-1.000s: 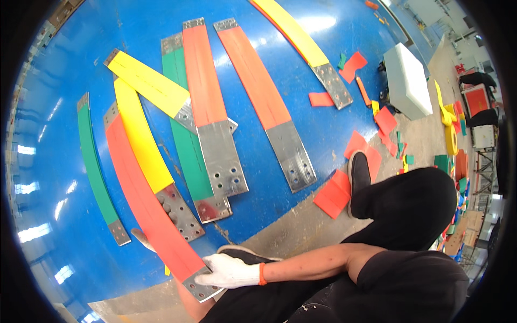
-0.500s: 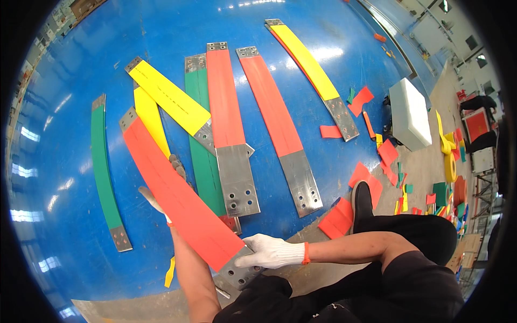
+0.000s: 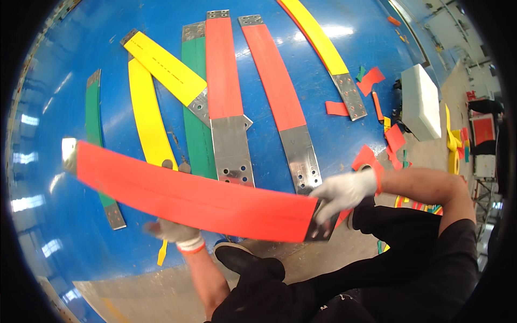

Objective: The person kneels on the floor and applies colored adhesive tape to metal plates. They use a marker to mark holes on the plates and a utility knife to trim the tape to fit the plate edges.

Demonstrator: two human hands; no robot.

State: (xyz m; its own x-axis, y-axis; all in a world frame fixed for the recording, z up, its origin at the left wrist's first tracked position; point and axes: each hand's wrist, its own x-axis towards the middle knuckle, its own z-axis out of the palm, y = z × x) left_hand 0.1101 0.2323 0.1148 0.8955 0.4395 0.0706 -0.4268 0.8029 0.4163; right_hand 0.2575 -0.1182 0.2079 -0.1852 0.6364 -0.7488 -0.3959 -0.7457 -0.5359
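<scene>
A long flat busbar with a red sleeve (image 3: 199, 202) and bare metal ends lies slantwise across the front, raised above the floor. My gloved right hand (image 3: 344, 191) is closed on its drilled metal end at the right. My gloved left hand (image 3: 180, 231) holds it from beneath, left of the middle; grey fingertips show past its far edge and the palm is hidden. Beyond it lie a red busbar (image 3: 222, 70), a second red busbar (image 3: 274, 81), a green busbar (image 3: 198, 140), two crossing yellow ones (image 3: 167, 70) and a narrow green busbar (image 3: 93, 116) at the left.
A yellow busbar (image 3: 318, 37) lies at the far right on the blue floor (image 3: 301, 21). Beside it are red scraps (image 3: 371, 81), an orange-handled cutter (image 3: 378, 106) and a white block (image 3: 420, 102). My black shoe (image 3: 234, 258) stands near the blue floor's edge.
The held red busbar has swung from steeply slanted to nearly crosswise, its right end moving right and up with my right hand. The view has shifted, and my left shoe now shows.
</scene>
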